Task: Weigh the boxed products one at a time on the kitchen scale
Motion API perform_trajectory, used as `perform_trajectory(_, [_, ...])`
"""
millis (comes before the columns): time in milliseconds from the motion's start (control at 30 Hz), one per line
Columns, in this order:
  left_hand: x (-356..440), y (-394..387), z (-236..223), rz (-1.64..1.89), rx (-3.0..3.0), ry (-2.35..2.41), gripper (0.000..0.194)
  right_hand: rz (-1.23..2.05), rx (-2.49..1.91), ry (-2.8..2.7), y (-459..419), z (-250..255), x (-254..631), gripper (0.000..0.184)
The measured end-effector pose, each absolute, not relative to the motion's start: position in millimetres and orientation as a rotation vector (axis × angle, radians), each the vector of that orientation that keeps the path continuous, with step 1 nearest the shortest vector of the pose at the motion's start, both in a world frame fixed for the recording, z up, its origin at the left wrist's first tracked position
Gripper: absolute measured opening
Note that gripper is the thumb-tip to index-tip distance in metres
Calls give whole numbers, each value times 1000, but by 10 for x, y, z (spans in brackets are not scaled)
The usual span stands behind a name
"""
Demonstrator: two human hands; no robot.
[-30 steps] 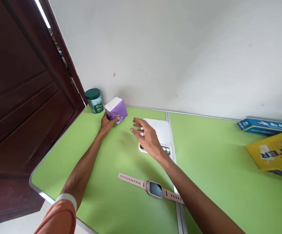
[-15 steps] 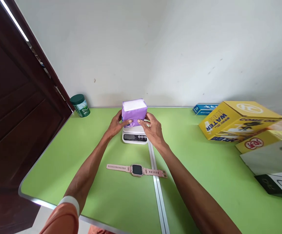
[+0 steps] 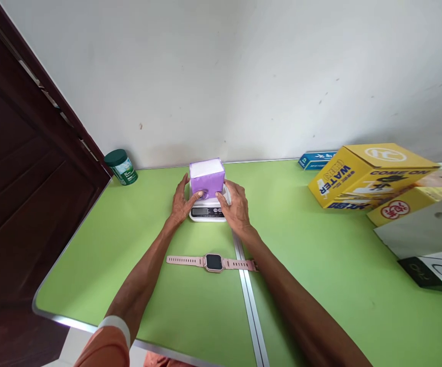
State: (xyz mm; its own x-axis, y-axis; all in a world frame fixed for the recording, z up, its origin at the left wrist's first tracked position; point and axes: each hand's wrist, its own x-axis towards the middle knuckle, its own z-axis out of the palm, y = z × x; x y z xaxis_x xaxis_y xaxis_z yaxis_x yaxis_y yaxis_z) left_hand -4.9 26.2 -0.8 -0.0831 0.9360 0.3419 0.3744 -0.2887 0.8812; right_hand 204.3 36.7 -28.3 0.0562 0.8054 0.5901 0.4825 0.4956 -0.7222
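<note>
Head view takes in a light-green, smooth-topped table [image 3: 301, 285], then a flat white plastic scale [image 3: 208, 213] on it. Over the scale's platform is a purple-and-white, block-shaped, film-wrapped pack [image 3: 207, 182]; whether its base fully rests there, I cannot tell. Left hand [image 3: 181, 204] and right hand [image 3: 238, 207] lightly grip its opposite sides, thumbs at the lower front. It looks light, soft, slightly slippery and hardly fragile; its broad sides seem the best hold.

The left sleeve [image 3: 104, 350] is orange-red with a white cuff [image 3: 118, 325], and similar orange cloth [image 3: 160, 360] shows alongside.
</note>
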Motion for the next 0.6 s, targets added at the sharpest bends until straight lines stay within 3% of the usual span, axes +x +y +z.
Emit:
perform_trajectory(100, [-33, 182, -102, 1412, 1680, 1475, 112, 321, -1153, -1606, 349, -354, 2077, 56])
perform_trajectory(433, [-19, 104, -102, 1552, 1757, 1475, 86, 519, -1105, -1613, 293, -322, 2154, 73])
perform_trajectory(600, [-29, 138, -130, 1608, 1746, 1447, 88, 546, -1104, -1599, 289, -303, 2166, 78])
